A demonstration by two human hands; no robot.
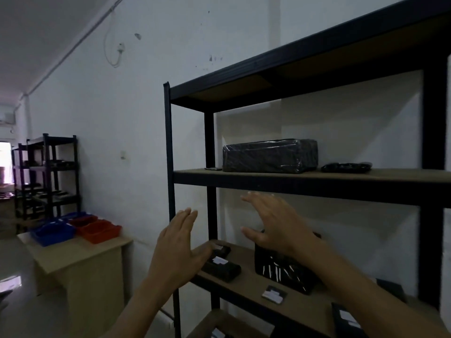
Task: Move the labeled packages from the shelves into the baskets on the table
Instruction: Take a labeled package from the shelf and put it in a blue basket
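Fingers (188,217) straight and apart, gripping nothing — left hand (179,242), right hand (275,224), raised, palms facing, before the shelves (312,189)

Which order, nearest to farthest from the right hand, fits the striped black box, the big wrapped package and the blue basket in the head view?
1. Striped black box: just below the right hand, on the lower shelf.
2. Big wrapped package: above it, on the upper shelf.
3. Blue basket: far left, on the table.
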